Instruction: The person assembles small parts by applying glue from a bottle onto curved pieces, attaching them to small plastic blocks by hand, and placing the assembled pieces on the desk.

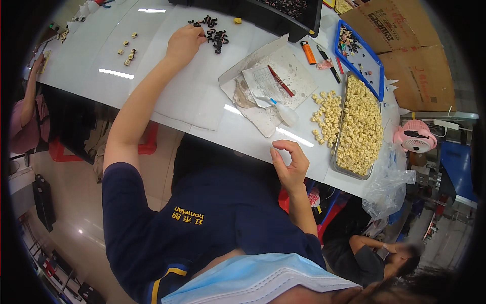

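My left hand (186, 44) reaches to the far side of the white table, its fingertips drawn together at the edge of a pile of small black curled pieces (218, 38). It seems to pinch one of them, though the fingers partly hide it. Near the table's front edge hovers my right hand (292, 166), its thumb and forefinger tips bent close together. Anything between those tips is too small to make out. To its right, small cream-yellow cube-like pieces fill a metal tray (335, 161), and loose yellow pieces (326, 115) lie beside it.
Between my hands lies a stained cardboard sheet (298, 76) with a red pen (281, 81) and a white squeeze bottle (287, 114). Beyond are an orange lighter (308, 52), a blue tray (380, 86) and a black bin (253, 17). Several small pieces (130, 54) sit far left.
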